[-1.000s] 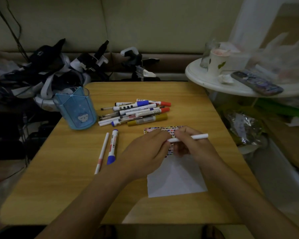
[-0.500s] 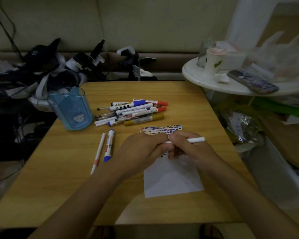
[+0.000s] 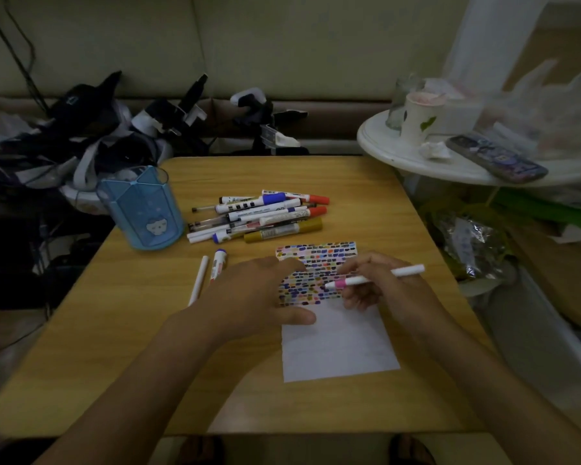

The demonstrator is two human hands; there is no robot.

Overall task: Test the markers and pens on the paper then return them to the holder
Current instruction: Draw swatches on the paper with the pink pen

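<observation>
Pen (image 3: pixel 376 278) first: my right hand (image 3: pixel 383 286) pinches this white one near its pink collar, tip down over the coloured swatches on the paper (image 3: pixel 339 344). My left hand (image 3: pixel 259 297) lies flat with straight fingers, pressing the sheet's left edge to the table (image 3: pixel 114 330). I judge the pen light, stiff and a bit slick, so holding it low near the tip is right for marking, while a mid-barrel grip would suit carrying it off. I see no cap on it, and I can't tell where the cap is. The paper is thin and would slide if I let go.

Just beyond my left hand lie a thin pen (image 3: pixel 198 280) and a blue marker (image 3: pixel 218 266), side by side. Farther back sits the pile (image 3: pixel 265 216) of markers, and left of it the blue holder (image 3: pixel 141 209), upright and apparently empty.
</observation>
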